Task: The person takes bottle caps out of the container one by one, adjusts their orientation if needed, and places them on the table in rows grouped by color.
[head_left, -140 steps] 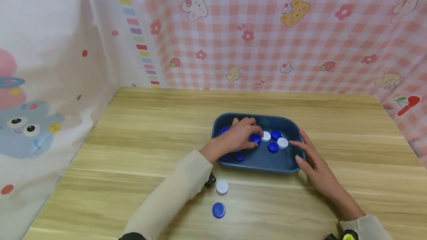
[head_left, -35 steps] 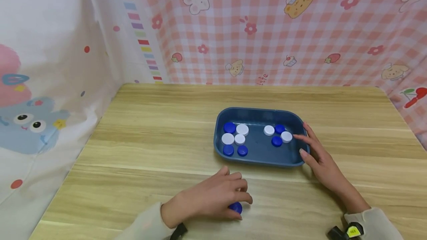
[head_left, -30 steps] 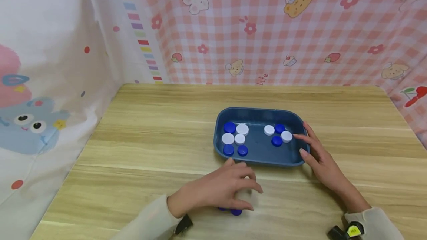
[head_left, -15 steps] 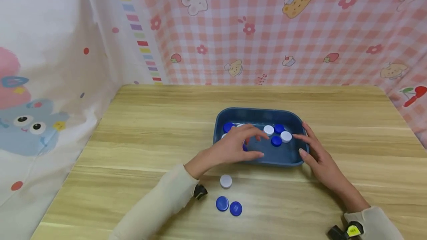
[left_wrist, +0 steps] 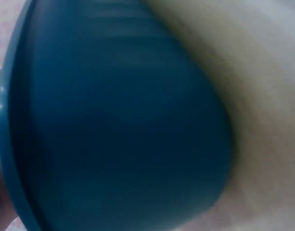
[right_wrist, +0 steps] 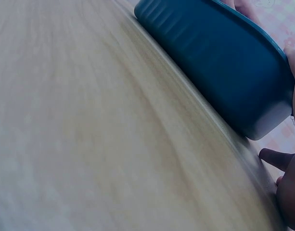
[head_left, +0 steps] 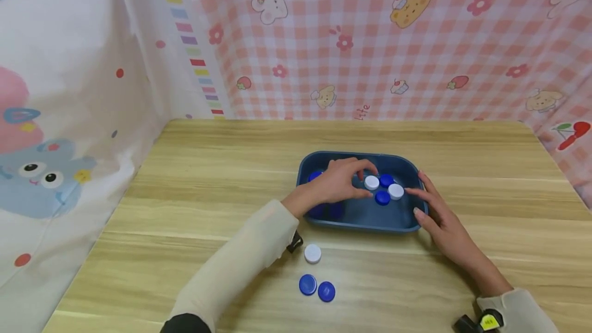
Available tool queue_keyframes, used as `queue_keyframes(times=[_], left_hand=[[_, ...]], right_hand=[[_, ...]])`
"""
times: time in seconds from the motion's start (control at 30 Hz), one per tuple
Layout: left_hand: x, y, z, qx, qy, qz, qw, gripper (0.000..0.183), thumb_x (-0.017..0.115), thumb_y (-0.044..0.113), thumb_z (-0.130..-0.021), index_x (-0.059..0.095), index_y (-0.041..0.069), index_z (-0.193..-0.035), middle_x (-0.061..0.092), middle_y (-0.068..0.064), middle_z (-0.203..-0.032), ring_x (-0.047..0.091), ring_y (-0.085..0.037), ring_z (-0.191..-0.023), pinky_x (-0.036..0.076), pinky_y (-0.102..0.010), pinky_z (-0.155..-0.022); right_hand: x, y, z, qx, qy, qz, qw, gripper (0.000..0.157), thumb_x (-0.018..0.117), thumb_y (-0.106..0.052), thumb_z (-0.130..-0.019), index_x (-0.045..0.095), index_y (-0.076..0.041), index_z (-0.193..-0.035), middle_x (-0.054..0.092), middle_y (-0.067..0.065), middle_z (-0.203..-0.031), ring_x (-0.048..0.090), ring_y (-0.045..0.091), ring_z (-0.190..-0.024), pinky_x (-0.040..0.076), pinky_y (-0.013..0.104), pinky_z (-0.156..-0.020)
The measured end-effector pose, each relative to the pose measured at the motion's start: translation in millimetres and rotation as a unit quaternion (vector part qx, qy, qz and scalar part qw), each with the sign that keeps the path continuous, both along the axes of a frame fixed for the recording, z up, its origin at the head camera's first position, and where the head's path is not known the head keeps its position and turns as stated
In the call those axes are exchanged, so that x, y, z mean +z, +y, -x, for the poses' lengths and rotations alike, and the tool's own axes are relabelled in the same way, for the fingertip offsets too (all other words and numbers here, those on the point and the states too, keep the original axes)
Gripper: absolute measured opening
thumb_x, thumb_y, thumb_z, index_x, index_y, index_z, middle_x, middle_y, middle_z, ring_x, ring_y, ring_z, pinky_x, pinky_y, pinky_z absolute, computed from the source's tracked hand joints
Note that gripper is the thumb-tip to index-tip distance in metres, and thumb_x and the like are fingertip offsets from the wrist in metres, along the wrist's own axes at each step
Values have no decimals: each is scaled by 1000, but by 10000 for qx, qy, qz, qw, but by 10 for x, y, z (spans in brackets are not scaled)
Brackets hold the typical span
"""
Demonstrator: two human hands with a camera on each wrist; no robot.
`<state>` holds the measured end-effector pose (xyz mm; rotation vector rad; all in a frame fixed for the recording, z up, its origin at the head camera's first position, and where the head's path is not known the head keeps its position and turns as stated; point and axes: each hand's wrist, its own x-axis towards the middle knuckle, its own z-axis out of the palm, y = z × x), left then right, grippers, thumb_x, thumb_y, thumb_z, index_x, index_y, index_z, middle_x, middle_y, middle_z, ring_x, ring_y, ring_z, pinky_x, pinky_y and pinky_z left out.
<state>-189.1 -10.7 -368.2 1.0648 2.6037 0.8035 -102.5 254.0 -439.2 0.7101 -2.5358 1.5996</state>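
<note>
In the head view a dark blue plastic tray (head_left: pixel 365 227) holds several blue and white bottle caps. My left hand (head_left: pixel 341 181) reaches over its left side, thumb and index finger spread beside a white cap (head_left: pixel 371 183), with a gap showing between fingertips and cap. That hand hides most caps at the left end. Right of the white cap lie a blue cap (head_left: pixel 386 181), another blue cap (head_left: pixel 382 198) and a second white cap (head_left: pixel 395 191). My right hand (head_left: pixel 444 225) holds the tray's right end, index finger over the rim and other fingers along the outside.
On the wooden table (head_left: pixel 222 168), in front of the tray, lie a white cap (head_left: pixel 312 254) and two blue caps, one left (head_left: pixel 307 284) and one right (head_left: pixel 326 291). A pink checked curtain (head_left: pixel 296 40) hangs behind. The tray wall (left_wrist: pixel 123 110) fills the left wrist view.
A blue cap has gone from the tray to the table, set down beside the other blue one. My left hand has since moved back up over the tray and rightward. The right hand stays put.
</note>
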Motion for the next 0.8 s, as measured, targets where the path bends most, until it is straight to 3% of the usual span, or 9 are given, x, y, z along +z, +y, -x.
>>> queue_keyframes(times=[0.27, 0.5, 0.67, 0.8], left_hand=[[-24, 133, 130, -28, 80, 632, 9980, 45, 73, 34, -85, 58, 18, -125, 59, 0, -98, 51, -11, -87, 34, -31, -75], [-75, 211, 225, -195, 40, 691, 9974, 40, 71, 24, -87, 58, 14, -124, 59, 1, -83, 53, -11, -72, 42, -21, -63], [-118, 271, 265, -194, -82, 804, 9965, 39, 69, 23, -89, 57, 15, -125, 59, 4, -82, 54, -9, -72, 43, -20, -64], [-143, 302, 281, -185, 71, 895, 9958, 39, 69, 25, -89, 57, 14, -125, 59, 2, -83, 54, -10, -74, 43, -20, -66]], right_hand=[[-26, 23, 7, -32, -105, -30, 9999, 42, 45, 1, -99, 43, -6, -141, 4, 6, -160, 3, 15, -145, 17, 10, -104], [-27, 31, 10, -28, -98, -45, 9999, 42, 45, 1, -99, 44, -6, -141, 4, 5, -160, 3, 15, -145, 16, 10, -105], [-44, 33, 12, -38, -122, -45, 9999, 43, 45, 0, -99, 44, -8, -141, 4, 4, -160, 2, 15, -145, 15, 10, -105], [-43, 27, 15, -61, -138, -68, 9999, 43, 45, 0, -99, 44, -9, -141, 5, 0, -160, 2, 15, -145, 15, 10, -105]])
